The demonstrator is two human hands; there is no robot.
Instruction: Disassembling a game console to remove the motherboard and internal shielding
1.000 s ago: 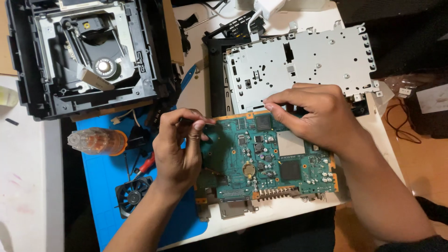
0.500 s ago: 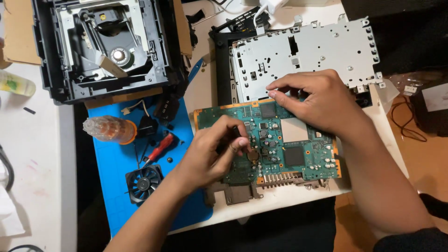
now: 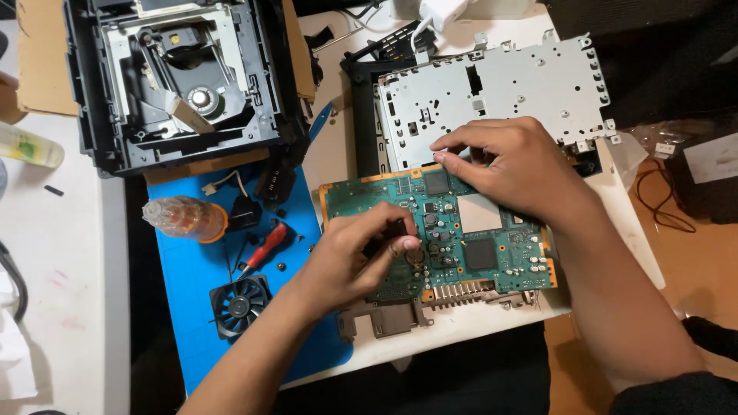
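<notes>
A green circuit board (image 3: 484, 250) with chips and a metal heat sink lies on the white table's front part. My left hand (image 3: 354, 257) hovers over the board's left half. Its fingertips are pinched together at a small dark spot beside a round coin cell (image 3: 416, 256), and what they hold is hidden. My right hand (image 3: 511, 165) rests on the board's far edge, with thumb and fingertips gripping it near a square chip (image 3: 437, 182).
A perforated metal shield plate (image 3: 500, 88) lies behind the board. An opened disc drive case (image 3: 184, 84) stands at the far left. A blue mat (image 3: 192, 265) carries a small fan (image 3: 238, 305), a red screwdriver (image 3: 265, 247), a plastic bottle (image 3: 184, 217) and loose screws.
My left hand has moved right, from the board's left edge to its middle near the coin cell. My right hand has stayed on the far edge.
</notes>
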